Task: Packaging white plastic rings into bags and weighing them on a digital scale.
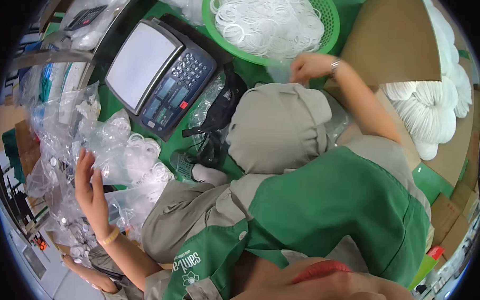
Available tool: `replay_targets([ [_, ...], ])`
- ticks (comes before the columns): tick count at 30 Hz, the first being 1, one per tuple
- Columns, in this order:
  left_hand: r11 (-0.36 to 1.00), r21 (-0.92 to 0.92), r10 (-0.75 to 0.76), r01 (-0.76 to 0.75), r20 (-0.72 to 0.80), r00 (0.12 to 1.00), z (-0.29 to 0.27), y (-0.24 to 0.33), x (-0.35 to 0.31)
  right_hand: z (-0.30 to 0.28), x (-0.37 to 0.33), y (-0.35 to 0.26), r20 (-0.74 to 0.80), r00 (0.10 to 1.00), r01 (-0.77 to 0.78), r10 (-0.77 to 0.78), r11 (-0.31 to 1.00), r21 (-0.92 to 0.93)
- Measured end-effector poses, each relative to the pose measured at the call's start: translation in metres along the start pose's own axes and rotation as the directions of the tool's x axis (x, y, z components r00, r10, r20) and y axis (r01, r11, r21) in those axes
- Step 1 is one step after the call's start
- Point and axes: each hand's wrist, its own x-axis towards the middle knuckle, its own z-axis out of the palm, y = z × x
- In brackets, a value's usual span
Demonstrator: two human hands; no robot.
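My left hand (pixel 92 190) is raised at the left with its fingers stretched out and nothing in it. It is nearest to clear plastic bags (pixel 100 140) of white rings piled on the left. My right hand (pixel 311 67) is closed on the edge of a clear plastic bag (pixel 278 72), just below the green basket; most of that bag is hidden or blurred. The green basket (pixel 334 29) is round, with holes in its side. Heaped inside it are thin white rings (pixel 265 24).
A dark counting scale (pixel 171 89) with a pale platform lies at the upper left of the green floor, beside a black bag (pixel 226 99). An open cardboard box (pixel 394 39) of white cord bundles (pixel 429 109) stands on the right. Another person's hand (pixel 77 266) shows at lower left.
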Motion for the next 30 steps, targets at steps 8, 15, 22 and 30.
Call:
replay_targets([
  [8,0.958,-0.274,0.187,-0.08,0.392,0.901,0.069,0.062,0.071,-0.094,-0.042,-0.126,-0.551,0.64,0.758,-0.536,0.321,0.569],
  [15,0.817,-0.573,0.175,0.066,0.355,0.918,0.176,0.048,0.106,-0.115,-0.067,-0.235,-0.59,0.325,0.878,-0.74,0.004,0.479],
  [22,0.503,-0.855,-0.068,0.125,0.105,0.992,0.185,0.031,0.142,-0.15,-0.091,-0.232,-0.612,0.348,0.847,-0.71,-0.042,0.53],
  [30,0.086,-0.967,-0.296,0.238,0.203,0.933,0.243,0.026,0.127,-0.116,-0.081,-0.228,-0.52,0.324,0.718,-0.79,-0.152,0.679],
])
